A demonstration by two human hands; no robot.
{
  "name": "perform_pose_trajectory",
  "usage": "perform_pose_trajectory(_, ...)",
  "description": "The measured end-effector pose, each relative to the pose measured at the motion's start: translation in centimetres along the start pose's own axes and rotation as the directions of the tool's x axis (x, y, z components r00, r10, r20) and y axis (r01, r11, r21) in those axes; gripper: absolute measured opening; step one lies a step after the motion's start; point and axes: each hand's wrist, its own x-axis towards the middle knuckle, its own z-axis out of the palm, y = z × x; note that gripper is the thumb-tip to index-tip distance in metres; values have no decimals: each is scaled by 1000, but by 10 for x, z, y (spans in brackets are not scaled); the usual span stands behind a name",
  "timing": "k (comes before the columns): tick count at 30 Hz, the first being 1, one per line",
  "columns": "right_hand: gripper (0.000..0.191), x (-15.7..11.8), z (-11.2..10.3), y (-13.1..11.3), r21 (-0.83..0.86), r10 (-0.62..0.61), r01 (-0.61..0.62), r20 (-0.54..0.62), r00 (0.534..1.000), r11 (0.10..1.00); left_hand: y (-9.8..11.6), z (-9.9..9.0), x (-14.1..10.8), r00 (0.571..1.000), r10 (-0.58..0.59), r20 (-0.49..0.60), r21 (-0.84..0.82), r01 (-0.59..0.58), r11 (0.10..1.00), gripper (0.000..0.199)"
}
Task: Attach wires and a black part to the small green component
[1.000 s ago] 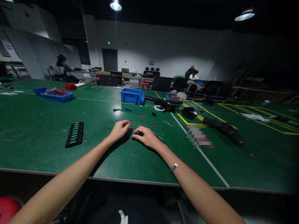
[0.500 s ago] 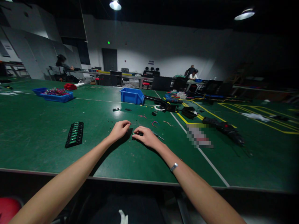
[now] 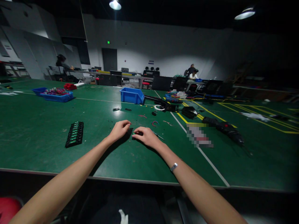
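Observation:
Over the green table (image 3: pixel 112 158), my left hand (image 3: pixel 120 130) is closed, fingertips pressed together; whatever they hold is too small or hidden to make out. Just to its right, my right hand (image 3: pixel 146 136) curls its thumb and fingers around a small black part with a green circuit board (image 3: pixel 134 134), mostly covered by the hand. A thin pen-like tool (image 3: pixel 159 136) lies beside the right hand. At the left sits a row of black parts with green circuit boards (image 3: pixel 74 133), lined up side by side.
Beyond the hands stand a blue bin (image 3: pixel 132 95) and a blue tray of wires (image 3: pixel 58 95). Two small black strips (image 3: pixel 128 109) and short red and blue wires (image 3: pixel 154 123) lie about. A black power tool (image 3: pixel 224 129) is at the right. People sit at far tables.

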Motion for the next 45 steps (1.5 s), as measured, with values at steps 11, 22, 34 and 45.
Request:
perform_pose_trajectory(11, 18, 0, -2, -4, -39, -39, 38, -26, 999, 998, 3, -2, 0, 1000, -22, -6, -69, 21, 997, 30)
perform_pose_trajectory(22, 19, 1, -13, -11, -58, -152, 143, -218, 964, 988, 15, 3, -1, 885, -187, 426, -611, 434, 662, 42)
perform_pose_trajectory(34, 21, 0, -9, -14, -222, -270, 225, -199, 942, 949, 16, 5, -3, 885, -110, 453, -715, 434, 547, 31)
perform_pose_trajectory(45, 22, 0, -9, -19, -228, -278, 242, -144, 950, 943, 13, 6, -5, 871, -106, 479, -691, 449, 567, 30)
